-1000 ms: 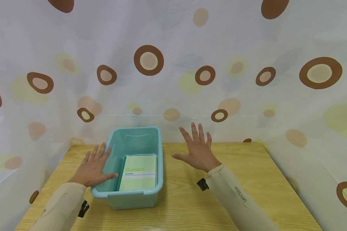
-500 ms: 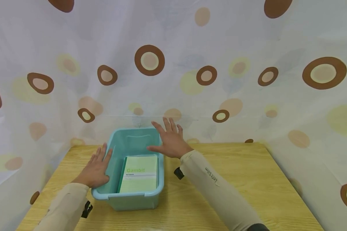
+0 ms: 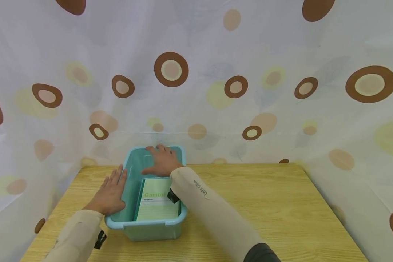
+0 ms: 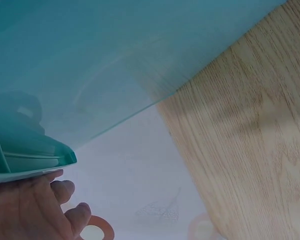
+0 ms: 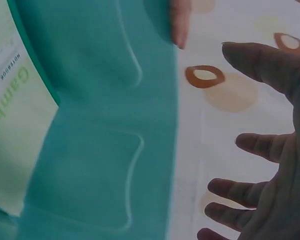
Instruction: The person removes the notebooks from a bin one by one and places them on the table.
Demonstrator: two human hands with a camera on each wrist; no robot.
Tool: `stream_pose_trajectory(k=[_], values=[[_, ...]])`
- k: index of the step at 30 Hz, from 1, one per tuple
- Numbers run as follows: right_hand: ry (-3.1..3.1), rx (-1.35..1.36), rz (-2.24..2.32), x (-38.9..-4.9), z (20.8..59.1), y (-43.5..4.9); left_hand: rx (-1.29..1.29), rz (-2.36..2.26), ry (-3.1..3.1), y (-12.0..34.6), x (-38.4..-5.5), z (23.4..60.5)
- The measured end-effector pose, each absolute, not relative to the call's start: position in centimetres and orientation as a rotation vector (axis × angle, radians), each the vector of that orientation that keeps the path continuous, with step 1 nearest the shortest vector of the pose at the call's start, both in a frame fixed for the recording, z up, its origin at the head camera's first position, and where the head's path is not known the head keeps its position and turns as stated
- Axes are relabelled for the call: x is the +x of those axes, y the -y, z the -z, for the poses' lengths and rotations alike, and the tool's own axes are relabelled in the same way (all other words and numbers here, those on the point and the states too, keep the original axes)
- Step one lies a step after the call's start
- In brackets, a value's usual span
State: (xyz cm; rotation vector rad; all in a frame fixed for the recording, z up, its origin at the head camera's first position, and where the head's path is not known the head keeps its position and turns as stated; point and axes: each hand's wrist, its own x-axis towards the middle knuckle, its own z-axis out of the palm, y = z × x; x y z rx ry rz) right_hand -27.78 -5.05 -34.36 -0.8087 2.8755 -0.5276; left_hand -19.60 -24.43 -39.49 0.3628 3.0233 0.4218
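Note:
A light blue plastic bin [image 3: 155, 231] stands on the table at the left in the head view. Inside it lies a notebook [image 3: 155, 209] with a pale green cover printed "Gambit" and a dark green spine. My left hand [image 3: 109, 194] rests on the bin's left rim with its fingers extended; the left wrist view shows the palm [image 4: 25, 210] right at the rim's underside. Over the back part of the bin my right hand [image 3: 163, 162] reaches with fingers spread and nothing in them. The right wrist view shows those fingers [image 5: 260, 144] apart, above the notebook's level.
A wooden table [image 3: 249, 203] extends to the right of the bin. Behind it and along both sides hangs a white sheet [image 3: 196, 105] with brown, peach and yellow spots, close to the bin's back edge.
My right hand has moved left from beside the bin to over its inside. My left hand's thumb has drawn in towards the palm at the rim. The bin and notebook stay in place.

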Motion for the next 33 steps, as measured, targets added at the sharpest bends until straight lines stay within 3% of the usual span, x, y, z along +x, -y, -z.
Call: stream_pose_trajectory(k=[13,25,33], values=[[-2.853,-0.558,0.455,-29.4,40.8,10.9,0.396,-0.373,-3.076,24.7,-19.8,39.8],[-2.784,-0.479,0.350,-30.2,45.7,11.4,0.368,-0.380,-3.054,24.5,-19.6,39.6],[-2.635,-0.438,0.341,-30.8,46.5,11.4,0.361,-0.378,-3.049,24.5,-19.6,39.6]])
